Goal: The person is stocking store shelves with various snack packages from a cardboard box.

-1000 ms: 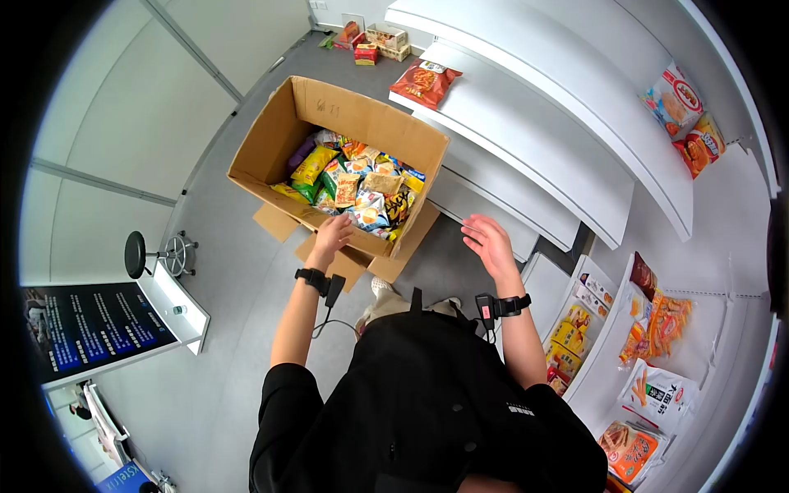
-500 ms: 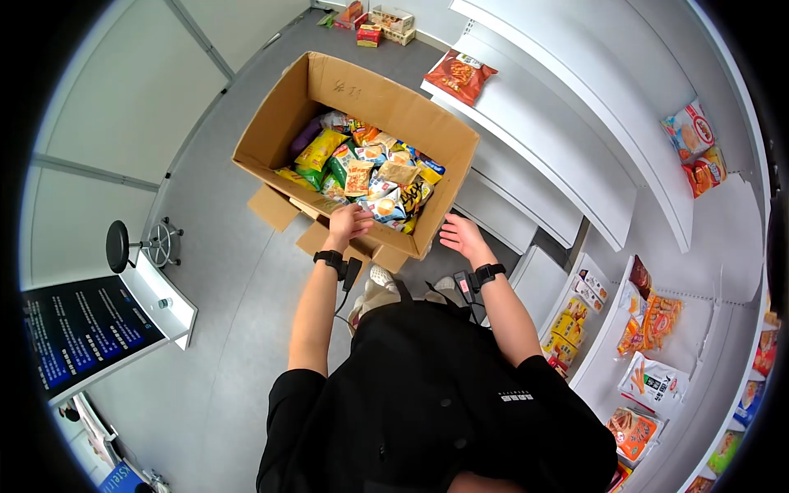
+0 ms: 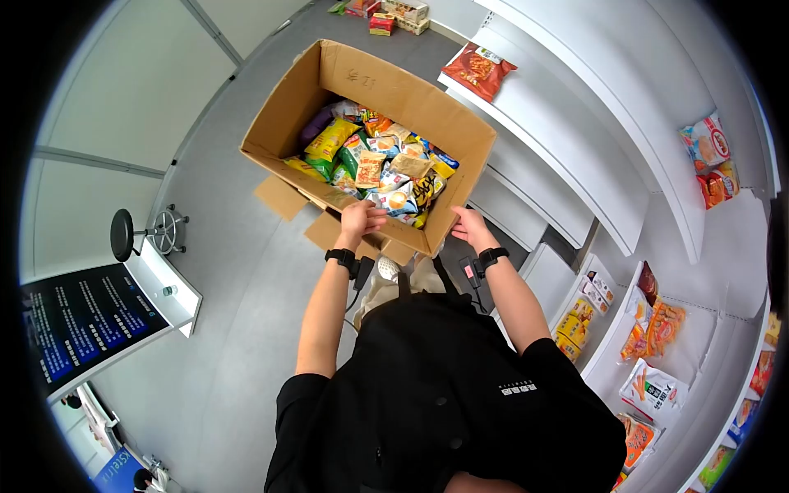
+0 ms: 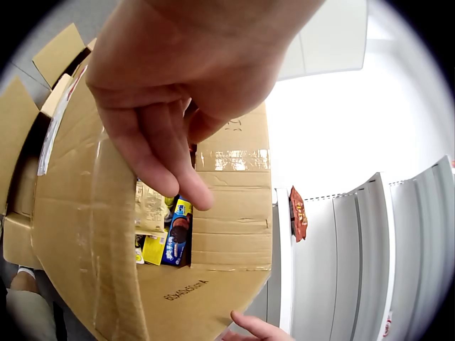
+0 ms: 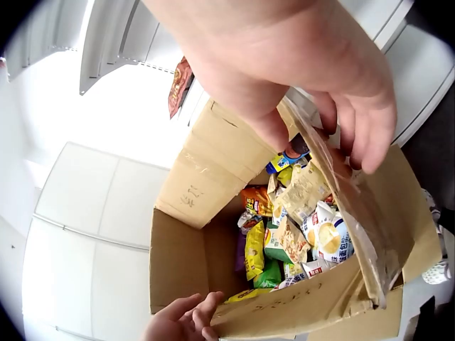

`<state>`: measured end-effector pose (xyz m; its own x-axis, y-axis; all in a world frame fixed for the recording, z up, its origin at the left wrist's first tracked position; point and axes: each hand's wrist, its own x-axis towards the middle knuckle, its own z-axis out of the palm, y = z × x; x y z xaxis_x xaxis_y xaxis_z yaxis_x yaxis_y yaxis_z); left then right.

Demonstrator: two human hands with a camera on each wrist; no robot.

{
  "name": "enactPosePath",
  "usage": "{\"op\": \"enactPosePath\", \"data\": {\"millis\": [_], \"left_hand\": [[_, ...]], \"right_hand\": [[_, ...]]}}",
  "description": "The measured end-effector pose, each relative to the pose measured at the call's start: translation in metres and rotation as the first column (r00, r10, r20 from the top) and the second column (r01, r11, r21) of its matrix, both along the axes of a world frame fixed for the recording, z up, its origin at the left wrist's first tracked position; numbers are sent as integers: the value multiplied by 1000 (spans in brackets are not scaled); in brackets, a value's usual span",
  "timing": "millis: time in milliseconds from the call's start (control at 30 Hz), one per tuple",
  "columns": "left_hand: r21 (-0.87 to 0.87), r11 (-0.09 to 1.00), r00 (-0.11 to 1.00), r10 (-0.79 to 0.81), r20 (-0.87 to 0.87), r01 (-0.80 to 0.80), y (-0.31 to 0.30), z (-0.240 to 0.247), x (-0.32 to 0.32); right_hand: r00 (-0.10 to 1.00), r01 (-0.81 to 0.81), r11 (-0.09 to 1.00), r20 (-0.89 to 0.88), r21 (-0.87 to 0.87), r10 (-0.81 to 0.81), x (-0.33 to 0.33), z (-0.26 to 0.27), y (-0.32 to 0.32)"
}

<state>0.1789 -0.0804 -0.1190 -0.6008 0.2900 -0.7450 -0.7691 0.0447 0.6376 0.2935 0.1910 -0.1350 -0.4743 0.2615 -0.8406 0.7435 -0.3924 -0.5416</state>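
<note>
A large open cardboard box (image 3: 394, 85) full of snack packets is in front of me. My left hand (image 3: 360, 222) is at its near rim, fingers loosely bent over the edge; in the left wrist view these fingers hang above the box's opening. At the right wall is my right hand (image 5: 306, 78), its thumb on the inner side and the other fingers outside, holding the edge. Inside lie a yellow packet (image 3: 332, 140), a tan packet (image 5: 306, 192), a white-and-blue packet (image 5: 328, 238) and a blue cookie packet (image 4: 178, 234).
White shelves (image 3: 567, 140) stand on the right, with a red snack bag (image 3: 479, 71) on the nearest one. More packets (image 3: 657, 329) lie on the lower right shelf. Small boxes (image 3: 383, 23) sit on the floor beyond. A black stool (image 3: 123, 235) is at left.
Both hands have come to the box: the left to the near rim, the right inward from the side to the right wall. The box appears farther right and higher in the head view.
</note>
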Motion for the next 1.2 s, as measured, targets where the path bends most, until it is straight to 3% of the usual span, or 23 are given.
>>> {"op": "enactPosePath", "data": {"millis": [300, 533, 633, 833, 967, 1100, 1133, 1200], "left_hand": [[-13, 998, 997, 58, 56, -57, 16, 10, 7], [-113, 993, 991, -10, 130, 25, 29, 10, -16], [-85, 996, 948, 47, 315, -21, 39, -8, -31], [-236, 969, 931, 146, 335, -67, 68, -22, -85], [-236, 966, 895, 197, 401, -107, 61, -81, -119], [-267, 942, 877, 295, 379, -202, 66, -97, -137], [-247, 939, 839, 329, 433, -241, 65, -108, -142], [-300, 928, 859, 332, 389, -223, 68, -123, -151]], "right_hand": [[994, 108, 993, 15, -42, -108, -45, -5, 51], [995, 92, 995, 37, -34, -90, -87, -13, 98], [999, 18, 1000, 30, -24, -17, -95, -26, 112], [996, -84, 996, 38, 12, 84, -100, -23, 120], [992, -124, 991, 12, -45, 124, -99, -20, 130], [981, -189, 980, 38, -62, 191, -103, -16, 140], [990, -135, 989, 31, -63, 137, -105, -7, 140], [987, -154, 986, 38, -64, 157, -105, -5, 144]]}}
